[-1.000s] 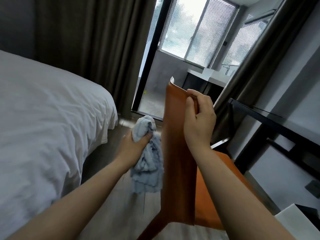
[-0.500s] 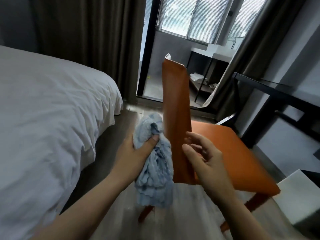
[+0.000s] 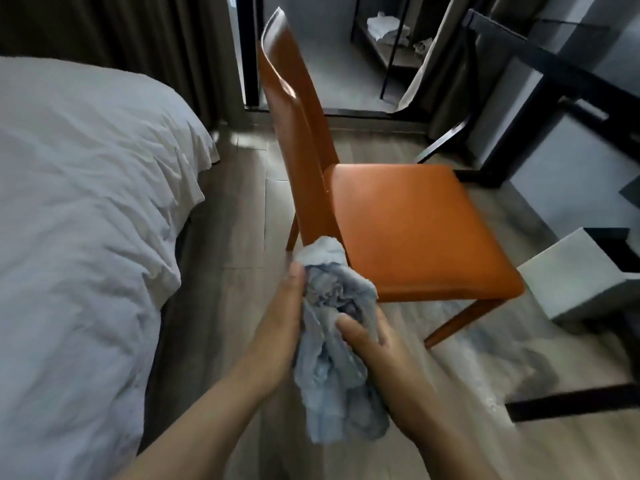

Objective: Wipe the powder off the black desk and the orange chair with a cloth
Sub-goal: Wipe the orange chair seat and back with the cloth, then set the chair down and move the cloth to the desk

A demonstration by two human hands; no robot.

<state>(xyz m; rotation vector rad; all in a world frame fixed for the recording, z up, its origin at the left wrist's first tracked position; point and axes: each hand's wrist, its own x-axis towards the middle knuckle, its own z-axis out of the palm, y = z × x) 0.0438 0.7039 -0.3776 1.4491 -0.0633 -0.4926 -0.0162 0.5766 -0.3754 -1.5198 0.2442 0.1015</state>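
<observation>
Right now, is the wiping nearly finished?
Partly, it seems. The orange chair seat shows no powder. The left hand and right hand grip the bunched cloth near it. A pale streak lines the top of the backrest; the black desk is too unclear to judge.

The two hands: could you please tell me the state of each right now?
Left hand: closed, holding the blue cloth.
Right hand: closed, gripping the same blue cloth.

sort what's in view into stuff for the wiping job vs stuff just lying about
For the job: cloth, gripped by left hand and right hand; orange chair; black desk.
Just there: bed; curtain; white box.
</observation>
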